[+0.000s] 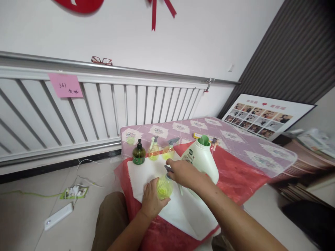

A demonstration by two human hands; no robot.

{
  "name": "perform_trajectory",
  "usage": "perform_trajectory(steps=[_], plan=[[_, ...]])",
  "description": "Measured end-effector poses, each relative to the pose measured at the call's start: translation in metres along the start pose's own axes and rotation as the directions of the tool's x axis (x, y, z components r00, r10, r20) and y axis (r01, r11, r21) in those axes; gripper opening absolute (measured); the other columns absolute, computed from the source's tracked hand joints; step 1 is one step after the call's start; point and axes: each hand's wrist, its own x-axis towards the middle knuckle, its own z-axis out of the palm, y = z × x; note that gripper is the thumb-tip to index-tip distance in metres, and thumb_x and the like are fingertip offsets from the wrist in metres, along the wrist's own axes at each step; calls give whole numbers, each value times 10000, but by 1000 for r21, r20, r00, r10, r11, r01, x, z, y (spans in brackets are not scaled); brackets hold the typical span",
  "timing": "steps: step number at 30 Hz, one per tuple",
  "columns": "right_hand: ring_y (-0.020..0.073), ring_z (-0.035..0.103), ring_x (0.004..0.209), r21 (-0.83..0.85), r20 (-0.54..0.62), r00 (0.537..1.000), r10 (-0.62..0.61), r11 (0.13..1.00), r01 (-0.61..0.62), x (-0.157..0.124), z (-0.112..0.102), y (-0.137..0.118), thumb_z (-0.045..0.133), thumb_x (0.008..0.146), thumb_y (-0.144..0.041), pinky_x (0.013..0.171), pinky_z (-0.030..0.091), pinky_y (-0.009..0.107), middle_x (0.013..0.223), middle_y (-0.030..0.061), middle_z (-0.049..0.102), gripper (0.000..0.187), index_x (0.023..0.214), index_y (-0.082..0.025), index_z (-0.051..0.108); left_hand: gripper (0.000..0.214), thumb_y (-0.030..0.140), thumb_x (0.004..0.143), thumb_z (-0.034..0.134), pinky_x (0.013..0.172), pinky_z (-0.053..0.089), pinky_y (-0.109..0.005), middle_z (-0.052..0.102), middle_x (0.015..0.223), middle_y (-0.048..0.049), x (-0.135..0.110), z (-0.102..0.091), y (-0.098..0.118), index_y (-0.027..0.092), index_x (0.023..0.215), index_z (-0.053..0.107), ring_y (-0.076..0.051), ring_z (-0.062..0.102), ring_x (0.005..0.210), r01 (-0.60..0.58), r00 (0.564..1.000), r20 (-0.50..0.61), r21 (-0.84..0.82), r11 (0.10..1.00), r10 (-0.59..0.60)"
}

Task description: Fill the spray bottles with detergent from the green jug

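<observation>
Head view: at six o'clock, the left grip (pixel 151 198) wraps round a yellow-green spray bottle (pixel 165 187), the right grip (pixel 185 172) closed on its grey trigger head (pixel 168 168); from it, a detergent jug (pixel 205 160) stands at two o'clock.

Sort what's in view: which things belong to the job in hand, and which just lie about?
Likely the job: held spray bottle, other spray bottles, green pump bottle, labelled white jug.

Apparently lying about: red-framed eyeglasses, pink note, photo board.

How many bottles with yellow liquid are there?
3: one bottle in the left hand; the middle bottle and the right bottle of the back row. The jug might hide more.
</observation>
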Motion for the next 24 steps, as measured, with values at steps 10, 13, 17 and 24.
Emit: perform_trajectory(steps=[10, 13, 17, 24], plan=[[197, 676, 686, 538, 39, 996, -85, 842, 51, 9, 5, 70, 624, 770, -352, 624, 532, 311, 755, 15, 742, 217, 900, -210, 725, 848, 304, 602, 755, 1069, 344, -554, 562, 1295, -136, 1, -3, 1, 186, 1333, 343, -319, 523, 1210, 8, 1000, 19, -46, 999, -8], [220, 692, 783, 670, 63, 983, -172, 737, 86, -2, 23, 66, 698, 716, -370, 700, 559, 351, 853, 22, 762, 293, 968, -225, 737, 834, 302, 606, 749, 1070, 346, -549, 569, 1290, -136, 1, -4, 1, 183, 1333, 358, -315, 527, 1210, 2, 1000, 17, -42, 999, -1], [249, 667, 958, 758, 3, 986, -168, 644, 108, -11, 45, 52, 710, 734, -406, 889, 508, 435, 995, 41, 749, 353, 1054, -257, 720, 832, 329, 611, 747, 1070, 352, -537, 573, 1285, -139, 2, -4, 1, 180, 1339, 371, -313, 527, 1215, -6, 1000, 22, -33, 999, 6], [210, 649, 779, 819, -82, 997, -8, 570, 71, -11, 70, 40, 741, 707, -423, 770, 525, 371, 865, 21, 733, 349, 1001, -235, 721, 842, 331, 596, 750, 1055, 367, -547, 573, 1274, -149, 2, 0, -1, 163, 1330, 373, -327, 542, 1187, -9, 1000, -12, -13, 1000, 9]])
